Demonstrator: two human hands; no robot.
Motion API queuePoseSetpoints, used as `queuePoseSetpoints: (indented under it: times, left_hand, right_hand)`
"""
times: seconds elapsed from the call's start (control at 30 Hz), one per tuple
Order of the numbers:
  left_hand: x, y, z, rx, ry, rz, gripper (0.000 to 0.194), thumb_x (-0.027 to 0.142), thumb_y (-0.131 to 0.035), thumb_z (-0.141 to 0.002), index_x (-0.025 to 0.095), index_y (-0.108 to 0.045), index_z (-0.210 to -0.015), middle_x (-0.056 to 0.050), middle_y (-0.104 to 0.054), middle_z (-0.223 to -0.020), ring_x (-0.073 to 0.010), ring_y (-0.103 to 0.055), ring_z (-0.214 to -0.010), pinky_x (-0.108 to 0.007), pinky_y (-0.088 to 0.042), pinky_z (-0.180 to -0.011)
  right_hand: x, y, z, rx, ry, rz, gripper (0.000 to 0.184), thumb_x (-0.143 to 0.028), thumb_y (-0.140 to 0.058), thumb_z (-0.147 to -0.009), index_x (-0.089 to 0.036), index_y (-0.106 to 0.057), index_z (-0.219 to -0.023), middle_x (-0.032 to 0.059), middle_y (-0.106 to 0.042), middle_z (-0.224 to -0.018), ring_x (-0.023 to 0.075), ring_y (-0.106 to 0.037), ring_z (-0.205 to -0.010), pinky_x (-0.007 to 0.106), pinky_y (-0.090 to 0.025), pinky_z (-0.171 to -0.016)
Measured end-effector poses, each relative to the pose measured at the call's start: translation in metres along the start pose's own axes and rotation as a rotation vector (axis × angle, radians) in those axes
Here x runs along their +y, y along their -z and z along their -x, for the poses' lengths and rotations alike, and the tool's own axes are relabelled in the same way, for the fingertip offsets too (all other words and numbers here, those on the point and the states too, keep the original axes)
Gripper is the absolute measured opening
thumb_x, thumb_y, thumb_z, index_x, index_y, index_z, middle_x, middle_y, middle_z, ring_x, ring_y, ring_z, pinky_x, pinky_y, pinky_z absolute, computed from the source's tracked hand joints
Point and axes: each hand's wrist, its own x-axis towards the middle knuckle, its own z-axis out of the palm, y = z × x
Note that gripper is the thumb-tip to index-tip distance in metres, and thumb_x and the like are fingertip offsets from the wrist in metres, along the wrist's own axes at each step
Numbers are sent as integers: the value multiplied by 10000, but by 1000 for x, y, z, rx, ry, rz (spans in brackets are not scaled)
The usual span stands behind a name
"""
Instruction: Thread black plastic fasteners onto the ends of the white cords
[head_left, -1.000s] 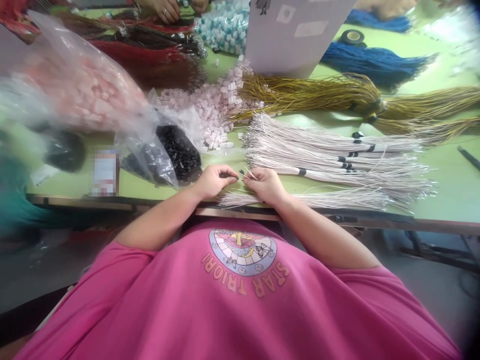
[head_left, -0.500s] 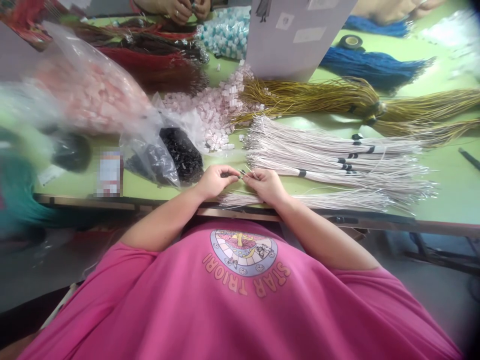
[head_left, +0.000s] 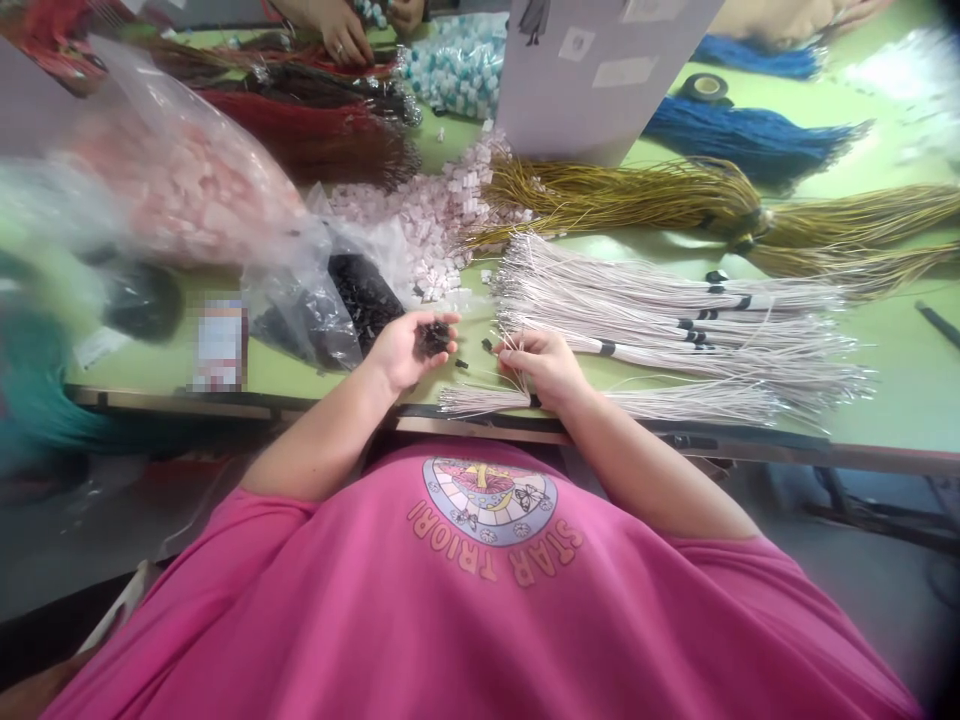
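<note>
My left hand is turned palm up, its fingers curled around a small heap of black connector housings. One loose black housing lies on the table just off my fingertips. My right hand pinches a white wire between thumb and finger. A black housing sits at the tip of that wire. Under and beside my right hand lies a thin bundle of white wires. Behind it, larger taped bundles of white wires stretch to the right.
An open plastic bag of black housings lies behind my left hand. A pile of pale pink housings, a bag of pink parts and yellow wires are farther back. Another person's hands work across the table.
My left hand has drawn back left from the right hand and turned palm up, exposing the black housings. My right hand stays near its place, with a black housing now showing on the wire.
</note>
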Motion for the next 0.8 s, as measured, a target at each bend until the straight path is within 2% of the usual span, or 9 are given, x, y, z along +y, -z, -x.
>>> queuePoseSetpoints:
  times: [0.1,0.23,0.4,0.43,0.57,0.67,0.8]
  left_hand:
    - [-7,-2,-1,-80,-45,-97,189,166,-496,-783,71,-599,-909,-49,-571,-691,-61,-503,-485,-143,-314,-348]
    - [-14,-4,-2,-181,-70,-216,117,209,-578,-768,118,-565,-841,-18,-558,-650,-35,-442,-434,-138,-217,-334]
    - [-17,-5,-4,-205,-40,-287,198,300,-621,-758,129,-522,-754,-30,-586,-693,-39,-456,-441,-146,-208,-338]
    - [-17,-6,-4,-200,-43,-291,207,310,-621,-759,127,-524,-752,-39,-596,-721,-39,-461,-450,-148,-214,-342]
    - [-19,-6,-7,-191,-57,-291,214,322,-633,-750,129,-542,-773,-37,-602,-719,-46,-477,-468,-149,-228,-355]
    - [-21,-6,-8,-163,-69,-317,217,305,-655,-730,140,-553,-826,-2,-572,-634,-44,-455,-438,-152,-225,-362]
    - [-26,-7,-8,-83,-236,-430,241,307,-698,-686,146,-524,-732,30,-532,-539,-41,-422,-412,-164,-263,-388]
  right_hand:
    - [-2,-3,3,-36,2,52,194,-304,-639,-638,-131,-636,-725,-8,-548,-513,79,-457,-460,226,-360,-470]
    - [-3,-6,5,-68,16,162,230,-298,-562,-697,-109,-654,-790,-40,-459,-450,50,-355,-396,207,-275,-403]
    - [-4,-8,7,-141,19,239,390,-338,-502,-754,-127,-553,-1078,-18,-571,-559,52,-355,-384,201,-259,-374]
    - [-5,-9,7,-139,28,244,371,-342,-498,-757,-129,-554,-1055,-15,-574,-565,53,-357,-388,201,-257,-376]
    - [-5,-8,6,-75,90,293,213,-326,-539,-714,-124,-605,-724,-30,-492,-506,50,-357,-430,210,-283,-433]
    - [-6,-7,5,-41,87,315,212,-314,-552,-688,-120,-637,-688,-35,-461,-487,60,-370,-460,218,-299,-474]
    - [-5,-6,5,-23,73,365,254,-367,-565,-678,-123,-636,-669,-41,-426,-457,66,-353,-443,222,-276,-459]
